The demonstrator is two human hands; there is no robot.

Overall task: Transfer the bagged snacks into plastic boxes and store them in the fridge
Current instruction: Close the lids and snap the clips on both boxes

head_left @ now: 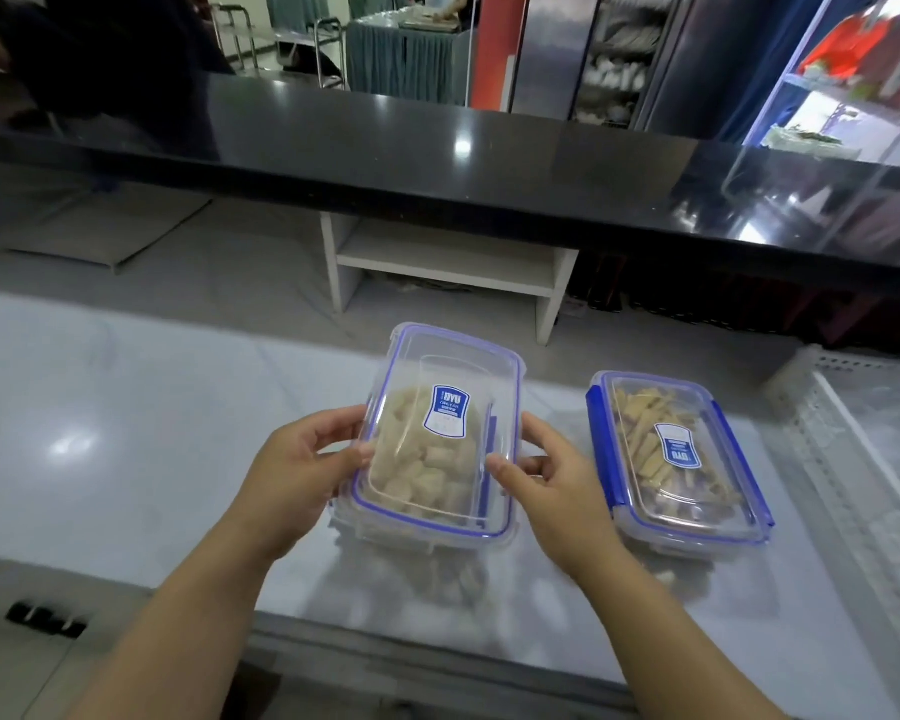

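A clear plastic box (417, 517) with pale puffy snacks stands on the glossy white counter (126, 433) in front of me. Over it I hold its clear blue-rimmed lid (453, 366), tilted, far end raised. My left hand (302, 470) pinches the lid's left edge, and my right hand (546, 475) pinches its right edge. To the right stands a second box (681, 459) with brown stick snacks, its lid on and its blue clips down along both long sides.
A white perforated basket (853, 459) holding clear plastic sits at the right. A black raised ledge (437, 163) runs across behind the counter, with a small white shelf (448, 267) under it. A lit glass-door fridge (853, 70) stands at the far right.
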